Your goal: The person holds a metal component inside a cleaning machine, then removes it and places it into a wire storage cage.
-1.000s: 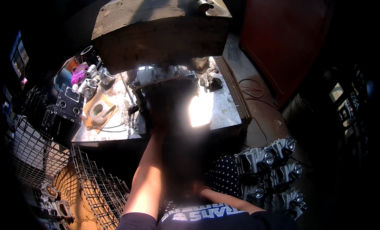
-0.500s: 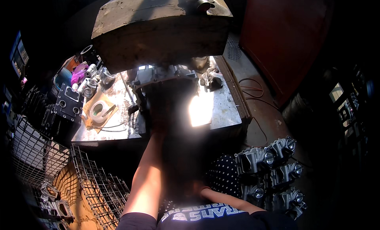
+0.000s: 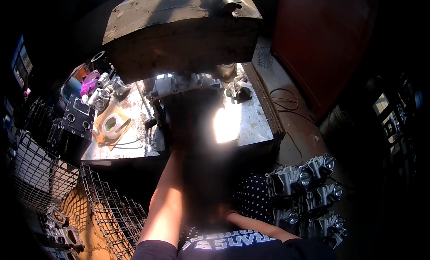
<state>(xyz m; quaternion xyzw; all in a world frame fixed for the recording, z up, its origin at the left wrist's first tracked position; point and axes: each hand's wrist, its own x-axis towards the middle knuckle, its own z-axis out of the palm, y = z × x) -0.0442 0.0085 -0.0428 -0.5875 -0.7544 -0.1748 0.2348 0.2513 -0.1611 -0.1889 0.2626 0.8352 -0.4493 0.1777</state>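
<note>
A grey cast-metal housing stands on the bench below the big box. My left arm reaches forward to the shadow beneath it, and my left hand is nearly lost in the dark there. Its fingers are hidden, so whether it touches the housing cannot be seen. Close to my body, near the polka-dot cloth, lies my right hand. Shadow and glare haze cover its fingers, and anything in them is hidden.
A large worn box overhangs the bright benchtop. To the left are a tape roll, a black drilled block and silver cylindrical parts. Wire baskets flank me at left; several metal castings stand at right.
</note>
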